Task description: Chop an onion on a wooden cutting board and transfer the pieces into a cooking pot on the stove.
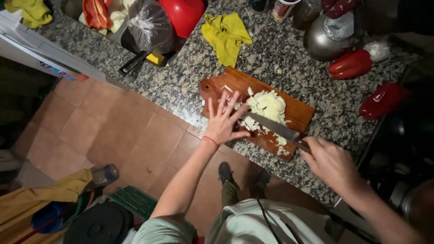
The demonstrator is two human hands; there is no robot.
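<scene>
Brown wood makes the cutting board (298, 110), which lies on the speckled stone counter (181, 86). On the near left part of it rests the left hand (223, 123), flat, with its fingers (221, 103) spread wide. Just past those fingertips sits a heap of chopped white onion (267, 106). A knife (275, 128) lies slanted across the board, its blade tip near the left thumb. Its handle is gripped tight in the right hand (332, 163). Farther right lie two red peppers (351, 63).

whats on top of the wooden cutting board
On the wooden cutting board lies a pile of chopped white onion, with the knife blade across it. The left hand rests flat on its near edge, hiding the board beneath.
</scene>
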